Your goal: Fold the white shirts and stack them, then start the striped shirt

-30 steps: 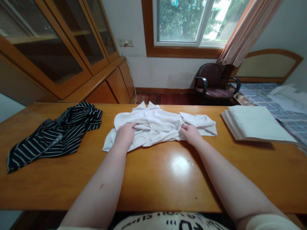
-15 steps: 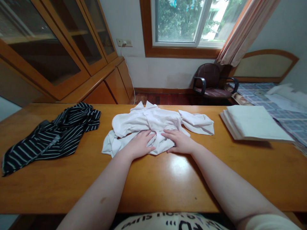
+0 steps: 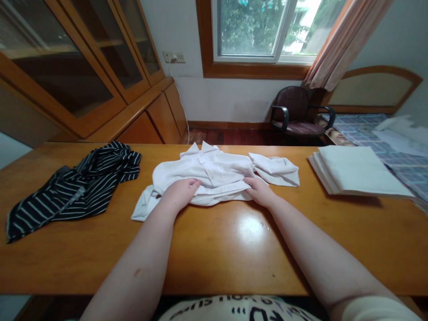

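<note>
A white collared shirt (image 3: 214, 169) lies bunched at the middle of the table, its collar toward the far edge. One sleeve sticks out to the right, and another part of it spreads out at the lower left. My left hand (image 3: 182, 192) pinches the near edge of the shirt on the left side. On the right side, my right hand (image 3: 260, 191) grips that same near edge between thumb and fingers. The cloth between both hands is drawn fairly straight.
On the wooden table (image 3: 214, 254), a black-and-white striped garment (image 3: 87, 183) lies crumpled at the left. A stack of folded white sheets (image 3: 357, 171) sits at the right. Beyond are a glass-door cabinet (image 3: 133, 89), an armchair (image 3: 297, 111) and a bed (image 3: 374, 129).
Both hands have gone from lying spread on the shirt to pinching its near edge, and they have moved apart. The near part of the shirt is now straighter and wider.
</note>
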`<control>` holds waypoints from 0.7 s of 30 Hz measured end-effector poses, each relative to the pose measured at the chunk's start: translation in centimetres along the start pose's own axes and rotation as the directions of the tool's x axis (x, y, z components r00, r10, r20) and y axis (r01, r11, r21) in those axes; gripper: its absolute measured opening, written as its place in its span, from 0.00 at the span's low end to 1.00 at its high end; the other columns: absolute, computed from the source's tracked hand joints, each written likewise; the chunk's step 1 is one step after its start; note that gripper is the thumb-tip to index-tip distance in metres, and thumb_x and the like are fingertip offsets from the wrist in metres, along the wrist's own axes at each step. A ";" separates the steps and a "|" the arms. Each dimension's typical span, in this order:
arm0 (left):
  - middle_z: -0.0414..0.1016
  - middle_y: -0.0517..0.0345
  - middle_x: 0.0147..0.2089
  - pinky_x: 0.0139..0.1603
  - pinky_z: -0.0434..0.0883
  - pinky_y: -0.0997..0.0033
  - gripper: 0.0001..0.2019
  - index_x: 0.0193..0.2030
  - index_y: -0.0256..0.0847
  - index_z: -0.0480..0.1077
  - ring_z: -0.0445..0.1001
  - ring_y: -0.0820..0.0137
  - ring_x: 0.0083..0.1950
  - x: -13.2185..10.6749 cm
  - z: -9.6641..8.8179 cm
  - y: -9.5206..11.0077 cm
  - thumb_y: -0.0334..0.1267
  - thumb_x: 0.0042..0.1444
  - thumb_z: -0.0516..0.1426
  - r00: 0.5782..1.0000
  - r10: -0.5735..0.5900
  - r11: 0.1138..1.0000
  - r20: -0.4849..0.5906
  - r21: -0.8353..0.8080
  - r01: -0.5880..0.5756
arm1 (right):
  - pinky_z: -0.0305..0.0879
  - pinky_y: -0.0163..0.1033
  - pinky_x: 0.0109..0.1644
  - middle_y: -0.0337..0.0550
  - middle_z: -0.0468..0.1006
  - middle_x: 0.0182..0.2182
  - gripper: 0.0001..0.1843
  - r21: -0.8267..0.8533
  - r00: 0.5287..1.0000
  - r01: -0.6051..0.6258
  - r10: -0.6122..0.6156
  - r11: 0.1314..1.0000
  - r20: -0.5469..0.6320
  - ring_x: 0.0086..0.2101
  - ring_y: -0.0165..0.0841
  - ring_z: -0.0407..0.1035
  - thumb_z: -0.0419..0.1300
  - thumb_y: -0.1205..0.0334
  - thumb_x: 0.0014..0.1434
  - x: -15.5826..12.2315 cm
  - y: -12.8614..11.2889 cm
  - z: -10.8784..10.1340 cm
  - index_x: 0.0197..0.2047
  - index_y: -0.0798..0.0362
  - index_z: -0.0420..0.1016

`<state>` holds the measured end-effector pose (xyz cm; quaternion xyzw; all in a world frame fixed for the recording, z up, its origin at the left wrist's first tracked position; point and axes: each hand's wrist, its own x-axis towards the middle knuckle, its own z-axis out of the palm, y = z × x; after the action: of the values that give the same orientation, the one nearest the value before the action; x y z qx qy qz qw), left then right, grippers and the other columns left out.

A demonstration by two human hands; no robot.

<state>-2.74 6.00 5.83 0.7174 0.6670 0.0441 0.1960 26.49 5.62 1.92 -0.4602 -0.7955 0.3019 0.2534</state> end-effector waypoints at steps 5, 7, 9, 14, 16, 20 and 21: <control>0.79 0.50 0.47 0.40 0.68 0.64 0.21 0.52 0.48 0.73 0.75 0.56 0.45 0.6 -0.2 -1.4 0.47 0.59 0.46 0.980 -0.108 0.991 -0.168 0.066 0.120 | 0.59 0.36 0.37 0.40 0.74 0.27 0.11 -0.027 0.996 -0.062 0.060 0.998 -0.064 0.32 0.35 0.67 0.50 0.63 0.56 0.0 0.1 0.0 0.26 0.52 0.69; 0.79 0.49 0.45 0.38 0.69 0.63 0.21 0.52 0.48 0.73 0.76 0.56 0.42 1.1 -0.3 -2.9 0.45 0.59 0.44 0.958 -0.148 0.980 -0.246 0.098 0.176 | 0.58 0.37 0.35 0.40 0.73 0.25 0.12 -0.066 0.975 -0.163 0.151 0.984 -0.162 0.30 0.36 0.67 0.49 0.61 0.56 0.0 0.3 -0.2 0.25 0.52 0.68; 0.80 0.48 0.43 0.35 0.69 0.63 0.21 0.50 0.48 0.75 0.76 0.57 0.38 1.5 -0.5 -4.5 0.44 0.58 0.45 0.953 -0.174 0.969 -0.249 0.130 0.211 | 0.57 0.37 0.33 0.40 0.72 0.23 0.12 -0.115 0.929 -0.291 0.251 0.950 -0.272 0.29 0.36 0.66 0.49 0.60 0.56 -0.1 0.6 -0.4 0.25 0.51 0.69; 0.78 0.42 0.44 0.38 0.69 0.60 0.20 0.49 0.44 0.76 0.76 0.53 0.42 1.4 -0.8 -5.2 0.36 0.54 0.48 0.951 -0.211 0.940 -0.224 0.222 0.261 | 0.58 0.37 0.33 0.42 0.75 0.25 0.10 -0.184 0.874 -0.391 0.302 0.902 -0.379 0.29 0.37 0.67 0.52 0.60 0.54 -0.1 0.7 -0.5 0.29 0.51 0.73; 0.77 0.42 0.47 0.44 0.69 0.58 0.21 0.49 0.42 0.75 0.74 0.53 0.46 0.9 -0.8 -3.9 0.35 0.55 0.46 0.950 -0.110 0.959 -0.291 0.221 0.179 | 0.61 0.38 0.36 0.43 0.78 0.30 0.11 -0.161 0.878 -0.348 0.261 0.924 -0.401 0.33 0.38 0.69 0.52 0.61 0.54 -0.1 0.7 -0.5 0.34 0.52 0.75; 0.75 0.50 0.50 0.53 0.67 0.63 0.18 0.48 0.43 0.74 0.72 0.59 0.51 0.2 -0.3 -1.3 0.44 0.56 0.49 0.957 0.266 0.954 -0.118 0.172 -0.244 | 0.63 0.39 0.44 0.44 0.80 0.39 0.17 -0.055 0.864 -0.253 0.200 0.966 -0.462 0.40 0.39 0.71 0.51 0.63 0.54 -0.2 0.8 -0.4 0.43 0.52 0.76; 0.75 0.51 0.51 0.53 0.67 0.63 0.18 0.47 0.43 0.74 0.72 0.58 0.51 0.2 -0.1 -1.0 0.46 0.55 0.52 0.946 0.314 0.938 -0.078 0.180 -0.296 | 0.63 0.39 0.45 0.44 0.80 0.40 0.17 -0.042 0.856 -0.257 0.208 0.965 -0.473 0.41 0.39 0.71 0.50 0.63 0.54 -0.2 0.8 -0.4 0.43 0.52 0.76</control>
<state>-3.67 6.24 5.57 0.8227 0.5585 0.0561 0.0906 27.37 5.82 1.62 -0.6242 -0.6647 0.1698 0.3737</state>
